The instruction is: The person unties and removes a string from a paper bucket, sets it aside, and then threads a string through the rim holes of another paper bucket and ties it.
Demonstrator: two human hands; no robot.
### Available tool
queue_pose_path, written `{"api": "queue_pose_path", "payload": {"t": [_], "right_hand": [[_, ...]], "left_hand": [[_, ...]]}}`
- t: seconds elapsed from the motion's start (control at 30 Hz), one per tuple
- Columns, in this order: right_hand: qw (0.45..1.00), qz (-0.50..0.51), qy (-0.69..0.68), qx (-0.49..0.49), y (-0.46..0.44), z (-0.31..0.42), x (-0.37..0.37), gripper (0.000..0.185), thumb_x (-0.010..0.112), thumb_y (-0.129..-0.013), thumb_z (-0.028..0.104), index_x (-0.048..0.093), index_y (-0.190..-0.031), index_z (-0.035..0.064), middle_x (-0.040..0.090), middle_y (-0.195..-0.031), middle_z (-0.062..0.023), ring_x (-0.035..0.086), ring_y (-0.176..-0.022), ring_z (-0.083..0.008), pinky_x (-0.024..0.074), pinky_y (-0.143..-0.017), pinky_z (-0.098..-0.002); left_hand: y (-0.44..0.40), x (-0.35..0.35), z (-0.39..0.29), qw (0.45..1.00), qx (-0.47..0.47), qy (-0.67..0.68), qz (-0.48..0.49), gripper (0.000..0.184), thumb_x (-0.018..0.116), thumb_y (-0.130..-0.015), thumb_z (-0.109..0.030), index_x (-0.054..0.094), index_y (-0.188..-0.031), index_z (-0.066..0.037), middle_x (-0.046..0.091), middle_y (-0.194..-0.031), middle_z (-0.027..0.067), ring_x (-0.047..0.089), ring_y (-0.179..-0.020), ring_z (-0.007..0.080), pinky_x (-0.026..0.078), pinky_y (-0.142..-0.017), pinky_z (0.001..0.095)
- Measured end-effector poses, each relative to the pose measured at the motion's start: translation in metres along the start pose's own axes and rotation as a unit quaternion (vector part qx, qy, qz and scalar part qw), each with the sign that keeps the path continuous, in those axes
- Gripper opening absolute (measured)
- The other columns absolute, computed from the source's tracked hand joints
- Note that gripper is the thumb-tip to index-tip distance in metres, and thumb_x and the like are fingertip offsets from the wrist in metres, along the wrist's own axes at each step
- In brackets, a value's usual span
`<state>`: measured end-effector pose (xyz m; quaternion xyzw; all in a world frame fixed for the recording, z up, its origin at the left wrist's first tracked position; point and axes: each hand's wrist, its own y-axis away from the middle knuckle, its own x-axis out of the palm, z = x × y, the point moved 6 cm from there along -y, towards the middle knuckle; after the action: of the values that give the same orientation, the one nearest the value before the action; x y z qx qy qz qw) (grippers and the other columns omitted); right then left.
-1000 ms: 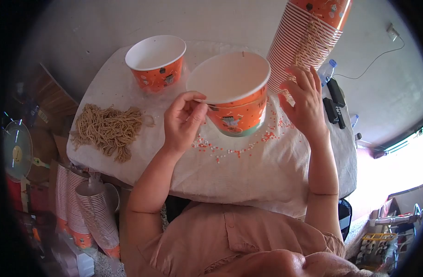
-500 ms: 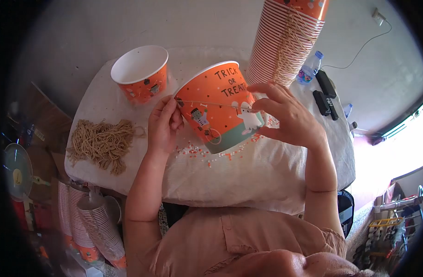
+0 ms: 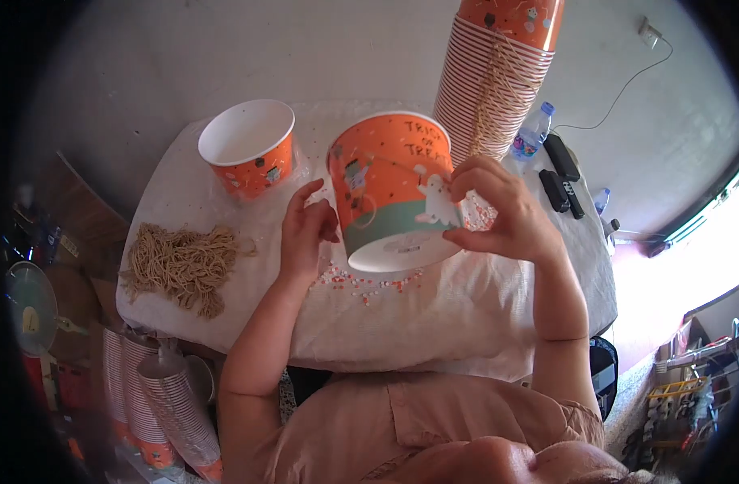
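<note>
An orange paper bucket (image 3: 393, 185) with "TRICK OR TREAT" lettering and a ghost hangs above the table, tilted so its white underside faces me. My right hand (image 3: 502, 214) grips its right side, thumb low and fingers higher up. My left hand (image 3: 305, 230) is at the bucket's left side with bent fingers apart, and a small gap shows between them. A thin string runs across the bucket's front, with a loop near the green band. Left of it a second orange bucket (image 3: 260, 173) stands upright. A pile of tan strings (image 3: 180, 262) lies at the table's left.
Behind my right hand rises a tall stack of nested buckets (image 3: 490, 93) with strings hanging on it. A plastic bottle (image 3: 530, 133) and black devices (image 3: 559, 181) are at the right. Red and white beads (image 3: 361, 281) lie scattered below the bucket. More wrapped buckets (image 3: 168, 387) stand lower left.
The bucket has tipped from showing its open top to showing its base. My right hand has come onto its side, while my left hand has come off the rim.
</note>
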<state>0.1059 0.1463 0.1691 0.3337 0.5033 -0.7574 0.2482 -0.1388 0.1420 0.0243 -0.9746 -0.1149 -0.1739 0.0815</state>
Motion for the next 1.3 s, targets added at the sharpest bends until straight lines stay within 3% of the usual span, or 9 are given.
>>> {"api": "queue_pose_path", "payload": {"t": [0.33,0.43,0.5,0.6,0.8,1.0,1.13,1.2,1.3], "right_hand": [[0.985,-0.126,-0.098,0.066,-0.026,-0.026,-0.115,0.025,0.071,-0.08,0.014,0.057,-0.098,0.004,0.057,-0.092,-0.0003,0.056,-0.087,-0.0111,0.0481,-0.079,-0.0283],[0.954,-0.278,-0.042,0.107,-0.029,-0.045,-0.187,0.046,0.062,-0.09,0.033,0.056,-0.124,0.0022,0.064,-0.103,-0.0031,0.06,-0.094,-0.0134,0.0465,-0.082,-0.0271],[0.917,-0.362,-0.15,0.08,-0.023,-0.104,-0.269,0.042,0.052,-0.099,0.032,0.055,-0.128,0.0017,0.061,-0.118,-0.006,0.054,-0.115,-0.0162,0.0393,-0.102,-0.0326],[0.919,-0.38,-0.094,0.042,-0.081,-0.022,-0.241,0.051,0.061,-0.091,0.044,0.056,-0.116,-0.0006,0.064,-0.094,-0.0091,0.063,-0.082,-0.0207,0.0543,-0.073,-0.0357],[0.884,-0.395,-0.189,0.162,-0.113,-0.055,-0.271,0.038,0.058,-0.092,0.043,0.06,-0.084,0.0058,0.059,-0.073,-0.0069,0.057,-0.065,-0.0158,0.0512,-0.065,-0.0314],[0.845,-0.415,-0.206,0.267,-0.127,-0.098,-0.28,0.04,0.059,-0.092,0.042,0.059,-0.074,0.0066,0.056,-0.066,-0.0064,0.056,-0.06,-0.0163,0.0516,-0.063,-0.0326],[0.839,-0.396,-0.24,0.286,-0.132,-0.126,-0.277,0.04,0.058,-0.093,0.041,0.061,-0.089,0.0014,0.057,-0.07,-0.0082,0.057,-0.062,-0.0178,0.0532,-0.063,-0.0332],[0.818,-0.446,-0.174,0.319,-0.13,-0.12,-0.269,0.047,0.058,-0.093,0.041,0.056,-0.11,-0.0024,0.058,-0.077,-0.0116,0.059,-0.065,-0.0203,0.0549,-0.064,-0.0338],[0.831,-0.435,-0.16,0.308,-0.131,-0.118,-0.268,0.044,0.057,-0.094,0.038,0.055,-0.114,-0.0014,0.058,-0.081,-0.013,0.059,-0.065,-0.021,0.0551,-0.063,-0.0338]], "left_hand": [[0.018,0.021,0.0,0.944,0.161,-0.253,0.139,0.025,0.062,-0.09,-0.009,0.057,-0.114,-0.001,0.059,-0.074,0.0001,0.054,-0.061,0.006,0.046,-0.058,0.0229],[0.024,0.029,0.0,0.902,0.207,-0.337,0.174,0.025,0.063,-0.088,-0.007,0.058,-0.112,-0.005,0.059,-0.071,0.0043,0.055,-0.057,0.0113,0.047,-0.057,0.0259],[0.024,0.031,0.0,0.9,0.204,-0.343,0.177,0.024,0.063,-0.087,-0.007,0.059,-0.111,-0.005,0.059,-0.071,0.0044,0.055,-0.058,0.0117,0.047,-0.057,0.0261],[0.024,0.031,0.001,0.897,0.206,-0.35,0.177,0.023,0.063,-0.087,-0.007,0.06,-0.109,-0.005,0.058,-0.071,0.0048,0.056,-0.058,0.0123,0.047,-0.057,0.0266],[0.021,0.027,0.002,0.897,0.208,-0.352,0.169,0.02,0.063,-0.086,-0.006,0.062,-0.106,-0.005,0.06,-0.074,0.0061,0.056,-0.06,0.0133,0.048,-0.058,0.0274],[0.02,0.027,0.001,0.893,0.206,-0.362,0.17,0.019,0.063,-0.085,-0.006,0.063,-0.104,-0.005,0.063,-0.078,0.0075,0.059,-0.062,0.0146,0.049,-0.059,0.0278],[0.021,0.029,-0.001,0.883,0.218,-0.38,0.172,0.017,0.063,-0.085,-0.005,0.063,-0.102,-0.005,0.064,-0.081,0.0079,0.061,-0.063,0.0152,0.05,-0.059,0.0282],[0.021,0.028,0.0,0.882,0.218,-0.38,0.171,0.017,0.063,-0.085,-0.005,0.063,-0.102,-0.006,0.064,-0.081,0.0077,0.06,-0.063,0.0151,0.05,-0.059,0.0281],[0.021,0.029,-0.002,0.88,0.221,-0.381,0.176,0.017,0.062,-0.085,-0.004,0.063,-0.101,-0.006,0.064,-0.082,0.0073,0.06,-0.063,0.0149,0.05,-0.059,0.0279]]}}
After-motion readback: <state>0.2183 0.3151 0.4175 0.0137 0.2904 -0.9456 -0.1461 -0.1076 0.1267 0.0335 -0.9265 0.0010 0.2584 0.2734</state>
